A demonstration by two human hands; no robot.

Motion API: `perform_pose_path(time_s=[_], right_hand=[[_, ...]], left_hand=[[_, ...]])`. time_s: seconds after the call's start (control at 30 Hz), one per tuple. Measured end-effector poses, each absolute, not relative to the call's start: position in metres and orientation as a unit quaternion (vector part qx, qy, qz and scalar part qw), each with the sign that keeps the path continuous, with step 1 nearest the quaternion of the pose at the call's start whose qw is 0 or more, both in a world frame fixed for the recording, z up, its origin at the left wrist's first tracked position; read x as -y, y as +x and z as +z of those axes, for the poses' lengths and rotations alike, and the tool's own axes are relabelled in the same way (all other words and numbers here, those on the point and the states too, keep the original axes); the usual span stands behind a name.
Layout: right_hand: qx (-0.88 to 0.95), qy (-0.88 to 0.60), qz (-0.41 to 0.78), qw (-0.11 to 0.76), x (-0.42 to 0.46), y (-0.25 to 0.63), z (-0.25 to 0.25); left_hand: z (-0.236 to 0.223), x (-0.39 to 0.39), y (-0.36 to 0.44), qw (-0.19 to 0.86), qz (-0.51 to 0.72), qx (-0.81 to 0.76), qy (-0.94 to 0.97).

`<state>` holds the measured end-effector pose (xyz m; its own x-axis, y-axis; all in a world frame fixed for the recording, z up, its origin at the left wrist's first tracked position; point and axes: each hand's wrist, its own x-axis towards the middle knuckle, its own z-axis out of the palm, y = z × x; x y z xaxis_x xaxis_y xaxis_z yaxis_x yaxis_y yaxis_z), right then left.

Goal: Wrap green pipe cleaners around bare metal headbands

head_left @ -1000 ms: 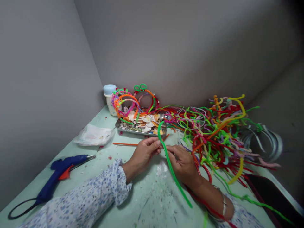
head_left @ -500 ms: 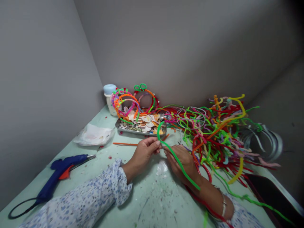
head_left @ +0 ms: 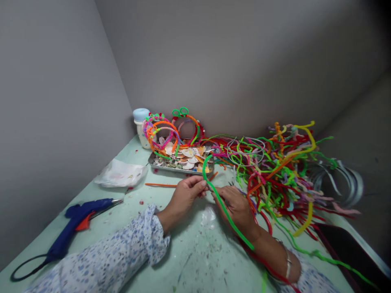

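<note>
My left hand (head_left: 188, 194) pinches a bright green pipe cleaner (head_left: 227, 216) between thumb and fingertips. Above the pinch, the upper end curls over to the right. The long lower part slants down across my right hand (head_left: 236, 209) towards the wrist. That hand is closed, its curled fingertips at the green stem just right of the left fingers; the exact grip is partly hidden behind the stem. Beyond the hands, a metal tray (head_left: 180, 170) holds shells, with several pipe-cleaner-covered headbands (head_left: 163, 123) standing in it. An orange pipe cleaner (head_left: 160, 185) lies beside my left hand.
A tangled heap of coloured pipe cleaners (head_left: 284, 179) fills the right side, near bare metal headbands (head_left: 356, 183) and a dark flat device (head_left: 351, 248). On the left are a blue glue gun (head_left: 65, 232), a white plastic bag (head_left: 120, 174) and a blue-lidded bottle (head_left: 141, 118).
My right hand has shifted slightly, its fingertips drawing a little away from the left ones. The green pipe cleaner's lower end has swung slightly left and down. My left hand stays put.
</note>
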<state>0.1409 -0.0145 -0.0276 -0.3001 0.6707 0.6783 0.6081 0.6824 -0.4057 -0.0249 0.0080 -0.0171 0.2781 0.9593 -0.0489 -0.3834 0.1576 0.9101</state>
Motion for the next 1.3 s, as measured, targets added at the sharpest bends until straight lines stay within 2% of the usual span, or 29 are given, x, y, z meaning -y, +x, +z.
perform_pose_path(time_s=[0.33,0.9,1.3], right_hand=[[0.819,-0.391,-0.044,0.418,0.0141,0.1429,-0.0326],[0.817,-0.378,-0.071,0.429,0.0153,0.1419,-0.0306],[0.84,-0.375,-0.118,0.374,0.0153,0.1435,-0.0308]], left_hand=[[-0.0189,-0.0085,-0.0254,0.665,0.49,-0.358,0.436],[-0.018,-0.0083,-0.0267,0.594,0.483,-0.395,0.508],[-0.0163,-0.0099,-0.0258,0.541,0.468,-0.456,0.529]])
